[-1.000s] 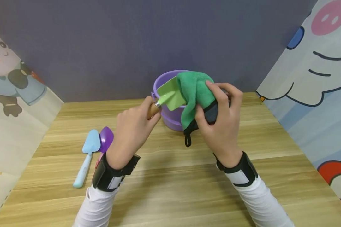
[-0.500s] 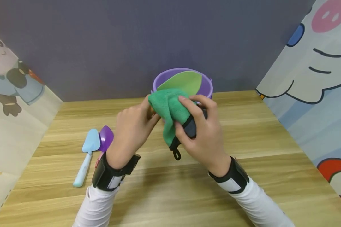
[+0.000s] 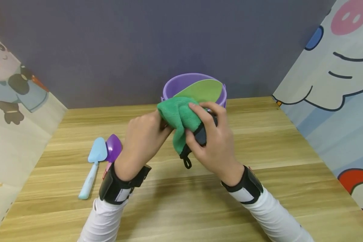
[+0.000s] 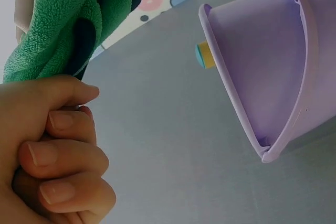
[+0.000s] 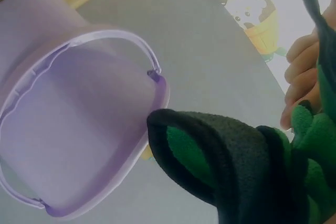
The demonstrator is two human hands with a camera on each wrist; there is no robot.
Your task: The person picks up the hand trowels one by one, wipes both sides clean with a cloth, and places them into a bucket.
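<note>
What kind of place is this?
Perhaps a children's play corner, though I can't be sure. There are cartoon animals on the side walls, and a purple bucket and a light-blue toy-like shovel on a wood-grain surface.

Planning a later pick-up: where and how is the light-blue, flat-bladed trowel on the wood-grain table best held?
Probably best pinched across the middle of its slim handle, from above on the near side: the light-blue trowel lies with that handle pointing back towards the camera, while its broad blade is close beside the glossy purple trowel.
</note>
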